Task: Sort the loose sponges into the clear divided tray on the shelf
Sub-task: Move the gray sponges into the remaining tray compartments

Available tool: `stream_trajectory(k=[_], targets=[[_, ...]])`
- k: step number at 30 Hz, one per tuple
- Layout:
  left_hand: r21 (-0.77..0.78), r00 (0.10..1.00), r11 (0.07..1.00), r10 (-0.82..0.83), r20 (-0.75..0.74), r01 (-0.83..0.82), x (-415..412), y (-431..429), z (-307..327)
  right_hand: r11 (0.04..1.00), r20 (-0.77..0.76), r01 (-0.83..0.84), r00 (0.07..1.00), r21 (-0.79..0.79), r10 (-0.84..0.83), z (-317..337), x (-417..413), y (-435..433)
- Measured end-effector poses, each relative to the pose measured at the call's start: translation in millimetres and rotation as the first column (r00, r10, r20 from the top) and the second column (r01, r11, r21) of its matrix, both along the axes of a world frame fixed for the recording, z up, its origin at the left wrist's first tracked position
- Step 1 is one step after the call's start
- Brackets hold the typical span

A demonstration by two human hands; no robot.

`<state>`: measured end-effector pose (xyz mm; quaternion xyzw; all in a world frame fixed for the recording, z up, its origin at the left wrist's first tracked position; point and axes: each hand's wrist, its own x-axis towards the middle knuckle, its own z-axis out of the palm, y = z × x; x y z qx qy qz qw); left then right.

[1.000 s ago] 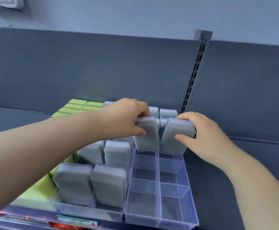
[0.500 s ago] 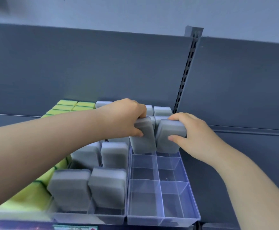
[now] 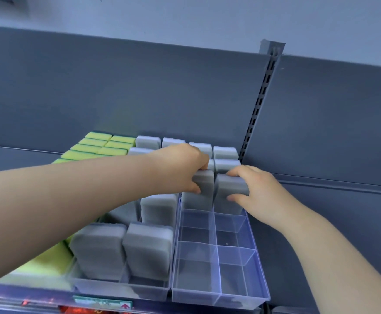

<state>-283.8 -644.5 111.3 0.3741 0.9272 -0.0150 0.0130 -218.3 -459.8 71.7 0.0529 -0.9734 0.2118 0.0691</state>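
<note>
Head camera: the left hand (image 3: pixel 180 169) curls fingers and thumb round a grey sponge (image 3: pixel 202 191), while the right hand (image 3: pixel 255 192) pinches a second sponge (image 3: pixel 229 196) just beside it. Both stand upright, lower ends inside the clear tray (image 3: pixel 263 285) beneath the fingers. Other grey sponges (image 3: pixel 147 252) stand under the left forearm.
</note>
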Motion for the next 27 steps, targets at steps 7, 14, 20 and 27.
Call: stream_trajectory(k=[7, 14, 20, 27], targets=[[-0.039, 0.999, 0.998, -0.046, 0.024, 0.047, -0.3, 6.0, -20.7, 0.999, 0.058, 0.014, 0.998, 0.031, -0.016, -11.0, -5.0, -1.6], [-0.022, 0.998, 0.998, -0.057, 0.034, 0.058, -6.4, 4.7, -20.3, 0.996, 0.035, 0.047, 0.998, 0.070, -0.050, -8.7, -2.9, -4.9], [0.046, 0.997, 0.996, -0.076, 0.015, 0.075, 0.8, -8.0, -7.2, 0.993, -0.115, 0.087, 0.990, 0.076, -0.078, 0.9, 8.9, -8.2], [0.009, 0.968, 0.993, -0.115, -0.225, 0.120, 55.4, -16.6, 18.0, 0.998, -0.197, 0.062, 0.979, 0.017, -0.057, 14.0, 45.2, -9.5]])
